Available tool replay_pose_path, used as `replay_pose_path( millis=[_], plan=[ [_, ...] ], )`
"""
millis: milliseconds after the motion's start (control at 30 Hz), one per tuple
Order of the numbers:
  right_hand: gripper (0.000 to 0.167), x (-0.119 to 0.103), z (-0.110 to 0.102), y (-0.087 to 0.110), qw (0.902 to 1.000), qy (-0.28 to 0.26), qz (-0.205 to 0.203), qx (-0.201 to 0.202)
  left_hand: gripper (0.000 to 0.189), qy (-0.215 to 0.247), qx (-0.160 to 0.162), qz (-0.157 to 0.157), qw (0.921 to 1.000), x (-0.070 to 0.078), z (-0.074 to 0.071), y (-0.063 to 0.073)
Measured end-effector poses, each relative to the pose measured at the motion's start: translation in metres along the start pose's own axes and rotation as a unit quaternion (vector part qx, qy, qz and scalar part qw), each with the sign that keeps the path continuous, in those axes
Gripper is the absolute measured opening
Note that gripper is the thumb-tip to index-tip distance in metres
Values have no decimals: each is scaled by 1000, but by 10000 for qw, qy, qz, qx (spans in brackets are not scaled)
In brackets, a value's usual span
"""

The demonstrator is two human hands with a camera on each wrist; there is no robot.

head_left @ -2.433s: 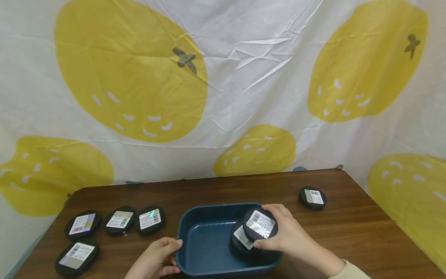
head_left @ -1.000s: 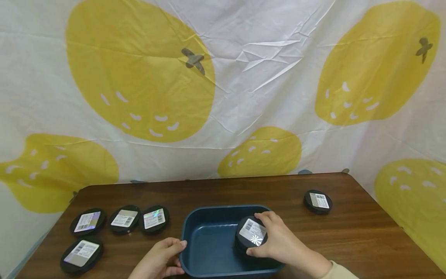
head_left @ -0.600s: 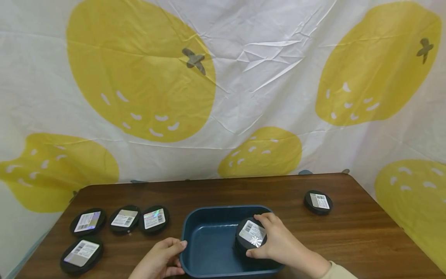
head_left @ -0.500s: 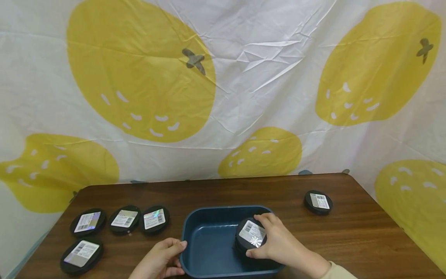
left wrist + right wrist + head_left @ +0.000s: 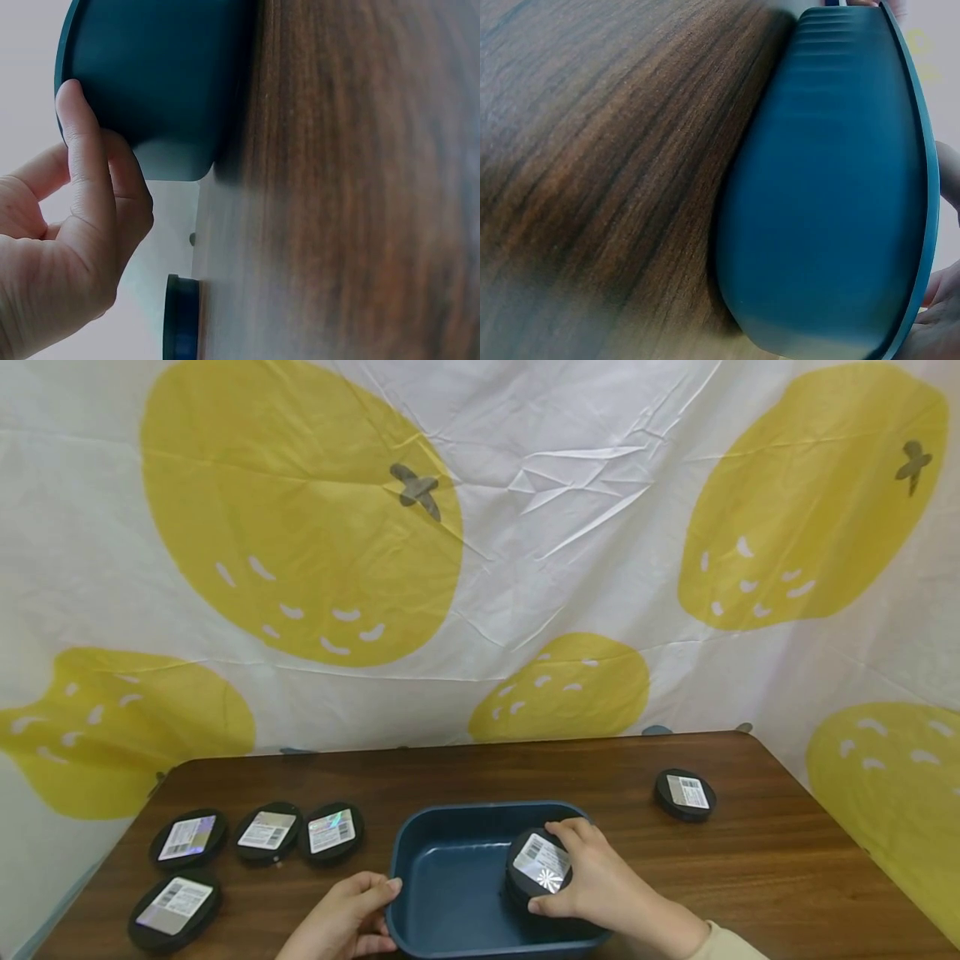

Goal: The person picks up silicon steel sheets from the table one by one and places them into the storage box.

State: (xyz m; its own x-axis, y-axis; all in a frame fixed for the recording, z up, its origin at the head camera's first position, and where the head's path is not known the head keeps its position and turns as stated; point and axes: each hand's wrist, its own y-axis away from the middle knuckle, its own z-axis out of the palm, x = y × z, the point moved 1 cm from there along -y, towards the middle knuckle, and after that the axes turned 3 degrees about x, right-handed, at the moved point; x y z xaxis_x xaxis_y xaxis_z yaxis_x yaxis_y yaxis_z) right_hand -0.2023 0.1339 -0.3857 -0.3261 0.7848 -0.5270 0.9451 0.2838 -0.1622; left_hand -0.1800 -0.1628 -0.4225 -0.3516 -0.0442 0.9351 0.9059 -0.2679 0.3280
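Observation:
A dark blue rectangular tray [image 5: 450, 893] stands on the table near its front. My left hand [image 5: 347, 912] pinches the tray's left rim; in the left wrist view the fingers lie along the tray's outer wall [image 5: 157, 82]. Inside the tray's right half, my right hand [image 5: 596, 881] grips a round black disc-shaped case [image 5: 538, 860] with a white barcode label on top. That case sits on top of another black case, which is mostly hidden beneath it. In the right wrist view the tray's side [image 5: 817, 187] covers the cases and much of the right hand.
Several similar black labelled cases lie at the left, among them a front one [image 5: 175, 912], a back one [image 5: 189, 839] and one near the tray [image 5: 332, 833]. A single case [image 5: 685, 795] lies at the back right of the brown wooden table [image 5: 750, 860]. A lemon-print cloth [image 5: 555, 568] hangs behind.
Since the earliest frame, my right hand has lowered its case onto the case in the tray, lining the two up. The left hand keeps hold of the rim. Over the last second almost nothing moves.

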Motion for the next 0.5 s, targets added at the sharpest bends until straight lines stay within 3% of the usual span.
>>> replay_pose_path(
  millis=[500],
  plan=[
    [92, 2, 2, 0, 9999, 88, -128, 12, 19, -23, -48, 52, 10000, 0, 1, 1]
  ],
)
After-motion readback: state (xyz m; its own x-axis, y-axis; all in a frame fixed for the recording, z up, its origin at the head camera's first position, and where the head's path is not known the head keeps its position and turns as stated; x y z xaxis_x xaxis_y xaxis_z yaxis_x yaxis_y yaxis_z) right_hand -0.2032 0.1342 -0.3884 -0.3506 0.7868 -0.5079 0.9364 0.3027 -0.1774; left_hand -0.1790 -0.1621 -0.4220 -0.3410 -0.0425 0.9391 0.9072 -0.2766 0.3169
